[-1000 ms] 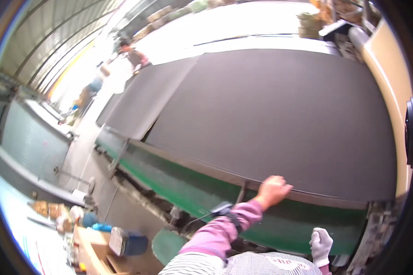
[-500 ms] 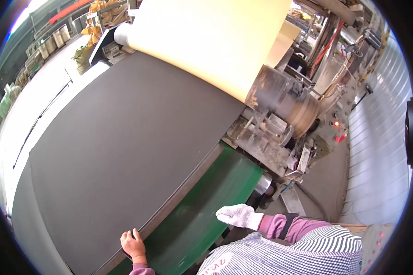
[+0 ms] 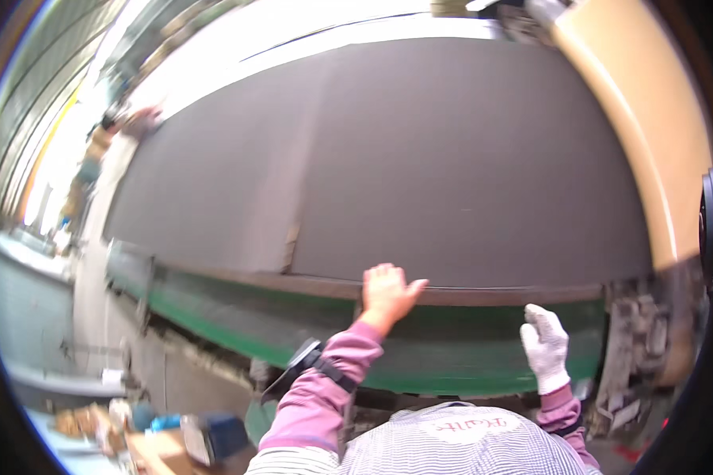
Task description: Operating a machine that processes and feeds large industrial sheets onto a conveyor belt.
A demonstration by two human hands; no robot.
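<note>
A wide dark grey sheet lies across a green conveyor belt. My bare left hand rests on the sheet's near edge, fingers spread and thumb out to the right. To the right, my right hand in a white knit glove hovers over the green belt, fingers a little bent and thumb apart, with nothing visible in it. A second dark grey sheet lies on the left, meeting the first along a seam; which one overlaps cannot be told.
A tan sheet curves down at the far right beside blurred machine parts. At the far left end a person stands by the sheet, a hand near its corner. Boxes and clutter sit at lower left.
The view has swung to the left, bringing the seam and the other person into sight. My left hand's fingers, curled at the sheet's edge before, are now spread. My right hand stays over the belt.
</note>
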